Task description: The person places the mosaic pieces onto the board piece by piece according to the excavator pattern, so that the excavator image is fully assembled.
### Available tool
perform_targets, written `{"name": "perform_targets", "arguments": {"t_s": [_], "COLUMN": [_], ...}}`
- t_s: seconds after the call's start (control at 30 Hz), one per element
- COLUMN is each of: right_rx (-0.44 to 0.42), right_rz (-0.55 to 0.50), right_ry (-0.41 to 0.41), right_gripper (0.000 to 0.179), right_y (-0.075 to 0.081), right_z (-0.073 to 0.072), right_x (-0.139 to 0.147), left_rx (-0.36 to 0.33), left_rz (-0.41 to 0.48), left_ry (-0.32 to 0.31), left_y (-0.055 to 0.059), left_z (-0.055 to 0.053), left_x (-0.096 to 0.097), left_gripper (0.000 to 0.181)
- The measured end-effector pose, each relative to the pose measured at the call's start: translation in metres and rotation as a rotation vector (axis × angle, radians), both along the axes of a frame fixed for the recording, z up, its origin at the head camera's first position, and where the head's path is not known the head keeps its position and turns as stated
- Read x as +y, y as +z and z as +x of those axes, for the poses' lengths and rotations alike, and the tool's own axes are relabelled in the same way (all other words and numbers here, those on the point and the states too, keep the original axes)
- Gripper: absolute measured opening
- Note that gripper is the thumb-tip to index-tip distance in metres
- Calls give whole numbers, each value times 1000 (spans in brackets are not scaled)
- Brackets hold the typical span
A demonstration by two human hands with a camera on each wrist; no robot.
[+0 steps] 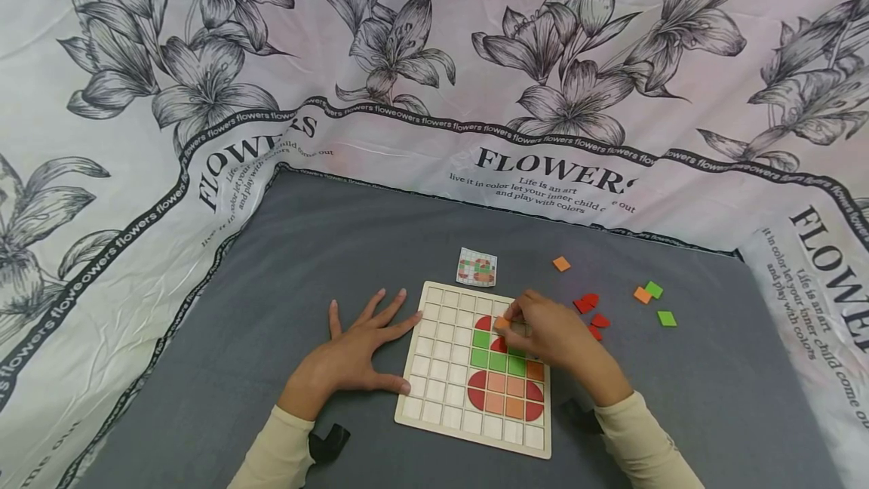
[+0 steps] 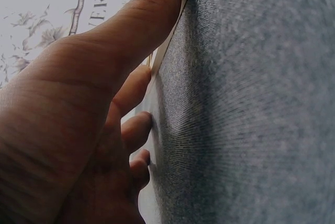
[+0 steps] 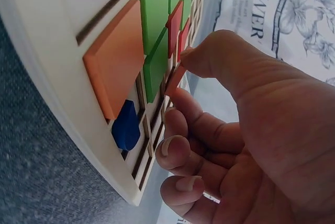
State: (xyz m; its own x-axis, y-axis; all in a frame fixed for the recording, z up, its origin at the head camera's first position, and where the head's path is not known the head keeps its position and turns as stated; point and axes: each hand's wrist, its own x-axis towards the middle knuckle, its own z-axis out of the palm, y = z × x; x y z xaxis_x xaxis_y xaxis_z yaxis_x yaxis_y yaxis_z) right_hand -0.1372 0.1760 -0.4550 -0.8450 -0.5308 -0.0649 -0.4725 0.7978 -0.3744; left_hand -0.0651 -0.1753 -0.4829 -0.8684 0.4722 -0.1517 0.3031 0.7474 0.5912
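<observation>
My right hand (image 1: pixel 553 330) pinches an orange square tile (image 3: pixel 177 80) between thumb and finger, over the upper right part of the wooden grid board (image 1: pixel 437 391). Spread out at the board's left side, my left hand (image 1: pixel 353 357) touches its edge with thumb and index fingertip. On the board sit green squares (image 1: pixel 498 361), rounded red pieces (image 1: pixel 477 389) and orange squares (image 1: pixel 514 407). A small blue piece (image 3: pixel 126 125) lies beside an orange square (image 3: pixel 118 59) near the board's right edge. The right hand covers part of the upper right cells in the head view.
Behind the board lies a small card (image 1: pixel 477 268) with a coloured grid pattern. Loose red pieces (image 1: pixel 585 303), orange tiles (image 1: pixel 561 264) and green tiles (image 1: pixel 667 318) are scattered to the right on the grey cloth (image 1: pixel 326 240). A flower-printed sheet (image 1: pixel 407 127) borders it.
</observation>
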Motion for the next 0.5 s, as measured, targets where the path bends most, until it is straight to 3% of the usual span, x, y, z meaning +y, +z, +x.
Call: {"name": "perform_targets", "arguments": {"t_s": [0.5], "right_rx": [-10], "right_rz": [24], "right_ry": [27], "right_gripper": [27], "right_y": [-3], "right_z": [-2], "right_x": [-2], "left_rx": [-5], "left_rz": [-2], "left_ry": [3], "left_y": [1], "left_z": [0], "left_x": [1], "left_gripper": [107]}}
